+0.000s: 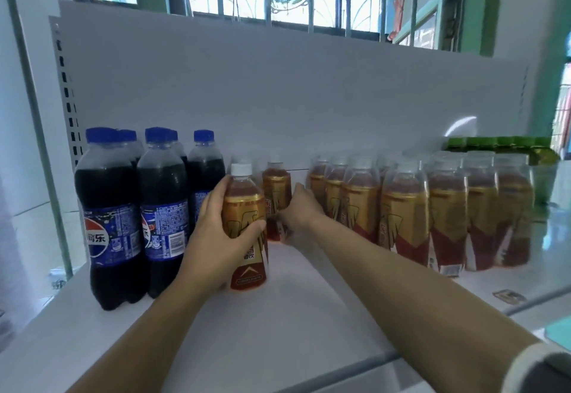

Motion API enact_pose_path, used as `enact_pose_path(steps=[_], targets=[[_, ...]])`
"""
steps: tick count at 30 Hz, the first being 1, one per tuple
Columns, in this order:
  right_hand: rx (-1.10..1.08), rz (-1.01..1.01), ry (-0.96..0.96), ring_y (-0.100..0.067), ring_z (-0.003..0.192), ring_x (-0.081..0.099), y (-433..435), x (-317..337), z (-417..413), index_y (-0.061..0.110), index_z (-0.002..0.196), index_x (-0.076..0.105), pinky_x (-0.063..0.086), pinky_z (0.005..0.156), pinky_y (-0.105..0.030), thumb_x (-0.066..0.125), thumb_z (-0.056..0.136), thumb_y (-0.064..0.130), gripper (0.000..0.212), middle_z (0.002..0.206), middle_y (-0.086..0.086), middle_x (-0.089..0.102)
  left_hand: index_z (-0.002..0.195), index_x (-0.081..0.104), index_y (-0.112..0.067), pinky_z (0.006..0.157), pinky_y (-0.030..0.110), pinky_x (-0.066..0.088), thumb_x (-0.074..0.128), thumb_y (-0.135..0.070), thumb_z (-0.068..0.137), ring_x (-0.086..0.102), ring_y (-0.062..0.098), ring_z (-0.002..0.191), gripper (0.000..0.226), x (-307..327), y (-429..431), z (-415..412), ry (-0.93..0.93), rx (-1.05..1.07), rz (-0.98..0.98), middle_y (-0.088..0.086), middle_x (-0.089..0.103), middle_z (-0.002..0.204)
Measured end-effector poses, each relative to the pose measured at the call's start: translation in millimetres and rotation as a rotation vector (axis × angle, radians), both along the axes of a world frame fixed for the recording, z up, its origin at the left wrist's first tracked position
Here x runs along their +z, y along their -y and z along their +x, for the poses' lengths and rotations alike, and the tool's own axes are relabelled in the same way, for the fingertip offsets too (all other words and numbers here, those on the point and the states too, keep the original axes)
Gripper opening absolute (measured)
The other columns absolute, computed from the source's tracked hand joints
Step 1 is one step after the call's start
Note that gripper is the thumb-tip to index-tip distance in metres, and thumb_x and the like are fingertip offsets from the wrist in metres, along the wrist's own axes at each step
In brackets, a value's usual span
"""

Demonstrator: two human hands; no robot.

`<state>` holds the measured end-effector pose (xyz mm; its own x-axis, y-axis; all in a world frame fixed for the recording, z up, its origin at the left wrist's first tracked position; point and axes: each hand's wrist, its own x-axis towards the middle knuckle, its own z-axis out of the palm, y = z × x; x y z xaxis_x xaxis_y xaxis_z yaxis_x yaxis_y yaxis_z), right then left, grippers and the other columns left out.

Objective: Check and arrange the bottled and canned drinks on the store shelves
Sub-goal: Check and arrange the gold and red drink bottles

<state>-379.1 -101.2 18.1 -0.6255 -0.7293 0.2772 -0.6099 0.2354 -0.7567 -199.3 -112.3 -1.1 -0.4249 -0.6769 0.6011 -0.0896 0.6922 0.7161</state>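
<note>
Head view shows both my arms reaching onto the white shelf (309, 306). My left grip (222, 232) is wrapped round the front bottle (245, 207), a gold-labelled drink with a white cap, with the thumb lying across the label. That bottle stands upright on the shelf, just right of the cola bottles (108, 216). My right grip (301, 210) is further in, fingers curled round the lower body of the rear bottle (276, 188). This one stands just behind the front one, near the back panel (278, 99). The palm hides part of the contact, but I read it as a hold. Across a gap to the right, the row of matching bottles (404, 213) runs along the shelf.

Both bottles look full and capped, so I expect real weight for their size and a fairly stiff wall that gives only a little under a squeeze. The label sleeve is glossy and I would treat it as slippery. A firm wrap round the mid-body, where the left grip sits now, seems the safest place. The cap and neck offer too little to steer by. A low hold like the right one should slide a bottle well enough, but it leaves the top free to lean. They are tall on a narrow base and the neighbours stand close. I judge tipping one into the next to be the main hazard, so I would slide them upright, not lift and drop.
</note>
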Motion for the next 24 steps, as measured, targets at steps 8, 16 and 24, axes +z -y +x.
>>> enact_pose_path(steps=[8, 16, 24], targets=[[-0.097, 0.105, -0.746, -0.025, 0.116, 0.059, -113.1, 75.3, 7.6, 0.022, 0.129, 0.064, 0.041, 0.086, -0.032, 0.057, 0.098, 0.038, 0.035, 0.135, -0.001, 0.058, 0.155, 0.023, -0.024, 0.118, 0.057, 0.027, 0.073, -0.026, 0.089, 0.023, 0.022, 0.146, 0.083, 10.2, -15.9, 0.1, -0.003, 0.208, -0.257, 0.000, 0.023, 0.159], [-0.372, 0.504, -1.009, -0.027, 0.106, 0.061, -178.2, 102.8, -35.6, 0.019, 0.125, 0.064, 0.038, 0.079, -0.034, 0.046, 0.093, 0.072, 0.065, 0.120, -0.004, 0.066, 0.137, 0.048, -0.035, 0.103, 0.028, 0.041, 0.062, -0.031, 0.096, 0.044, -0.005, 0.118, 0.043, 30.0, -64.0, -32.0, 0.172, -0.174, -0.497, -0.022, 0.046, 0.126], [-0.121, 0.172, -0.837, -0.013, 0.095, 0.056, -185.0, 104.7, -39.4, 0.023, 0.115, 0.071, 0.042, 0.080, -0.030, 0.063, 0.090, 0.061, 0.046, 0.115, 0.004, 0.068, 0.134, 0.050, -0.040, 0.090, 0.016, 0.044, 0.061, -0.044, 0.091, 0.052, -0.006, 0.114, 0.044, 14.1, -66.8, -68.3, 0.253, -0.366, 0.022, -0.027, 0.055, 0.120]])
